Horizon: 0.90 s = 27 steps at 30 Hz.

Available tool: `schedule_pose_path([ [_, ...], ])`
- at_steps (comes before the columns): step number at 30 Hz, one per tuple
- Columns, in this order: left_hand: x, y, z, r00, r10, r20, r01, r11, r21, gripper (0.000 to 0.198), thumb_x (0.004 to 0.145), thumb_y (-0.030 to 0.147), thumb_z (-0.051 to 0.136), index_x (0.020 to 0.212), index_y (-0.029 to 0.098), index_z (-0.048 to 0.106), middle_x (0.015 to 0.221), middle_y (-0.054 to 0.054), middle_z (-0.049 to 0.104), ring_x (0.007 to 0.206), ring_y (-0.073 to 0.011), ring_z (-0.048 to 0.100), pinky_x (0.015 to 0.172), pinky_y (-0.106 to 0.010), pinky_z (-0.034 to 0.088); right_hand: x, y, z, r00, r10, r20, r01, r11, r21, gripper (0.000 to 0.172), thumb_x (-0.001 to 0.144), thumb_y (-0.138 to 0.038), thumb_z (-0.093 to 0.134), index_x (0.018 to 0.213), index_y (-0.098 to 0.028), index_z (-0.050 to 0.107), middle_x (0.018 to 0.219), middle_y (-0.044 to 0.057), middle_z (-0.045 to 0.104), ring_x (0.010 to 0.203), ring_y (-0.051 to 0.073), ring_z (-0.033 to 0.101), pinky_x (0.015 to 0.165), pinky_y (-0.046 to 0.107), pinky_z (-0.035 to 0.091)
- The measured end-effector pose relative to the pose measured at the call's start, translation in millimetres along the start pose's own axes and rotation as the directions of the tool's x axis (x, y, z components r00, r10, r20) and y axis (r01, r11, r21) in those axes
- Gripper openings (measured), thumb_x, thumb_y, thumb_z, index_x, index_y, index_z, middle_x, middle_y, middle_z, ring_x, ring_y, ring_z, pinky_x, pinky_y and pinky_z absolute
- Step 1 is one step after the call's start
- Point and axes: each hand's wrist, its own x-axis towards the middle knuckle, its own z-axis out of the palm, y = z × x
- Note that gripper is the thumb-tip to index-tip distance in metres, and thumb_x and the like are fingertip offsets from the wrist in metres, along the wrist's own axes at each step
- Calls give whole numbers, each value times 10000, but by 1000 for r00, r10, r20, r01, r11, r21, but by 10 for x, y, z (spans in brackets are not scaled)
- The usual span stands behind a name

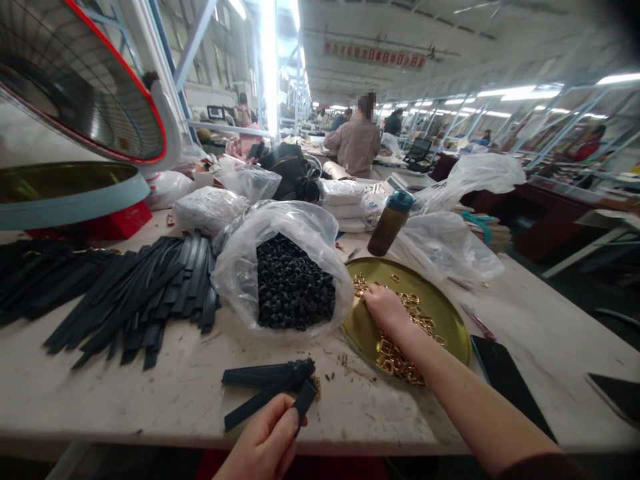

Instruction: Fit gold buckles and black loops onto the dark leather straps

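Observation:
My left hand is low at the table's front edge, fingers closed on the end of a black strap that is folded and carries a black loop and a gold buckle near its bend. My right hand reaches into a round gold tin tray, fingers curled down among several gold metal buckles; what they pinch is hidden. Left of the tray stands an open clear plastic bag of small black loops.
A heap of black straps lies on the left. A brown bottle with a teal cap stands behind the tray. Behind are plastic bags, a fan and a round tin. A dark phone lies at right. A person stands beyond.

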Motion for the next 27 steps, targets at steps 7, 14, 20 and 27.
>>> schedule_pose_path([
  [7,-1,25,3,997,59,53,-64,993,98,391,767,569,427,737,180,433,582,41,538,322,-21,314,342,-179,167,-285,-226,-110,997,59,-44,-43,952,303,170,831,-240,471,760,-139,587,830,104,595,805,208,539,732,322,400],
  [14,-75,126,68,958,275,-88,-254,948,191,297,799,463,452,791,166,466,628,56,463,409,-41,336,394,-184,261,-1397,-1245,10,923,22,385,-374,299,878,318,723,-453,619,782,-147,558,698,18,584,559,103,513,545,238,424],
  [20,-254,62,26,950,287,-120,-237,918,318,202,790,354,486,745,159,516,571,52,468,475,-75,393,453,-189,318,-1778,-1593,83,904,-10,427,-426,25,904,405,579,-412,769,822,-190,533,687,-32,568,594,96,509,557,222,419],
  [27,-348,15,19,925,377,-33,-346,879,329,258,811,367,493,880,131,573,781,-23,594,715,-146,519,662,-242,403,-1876,-1579,103,904,-42,425,-416,133,900,471,621,-551,684,870,-189,516,634,-32,559,533,111,522,516,244,412],
])
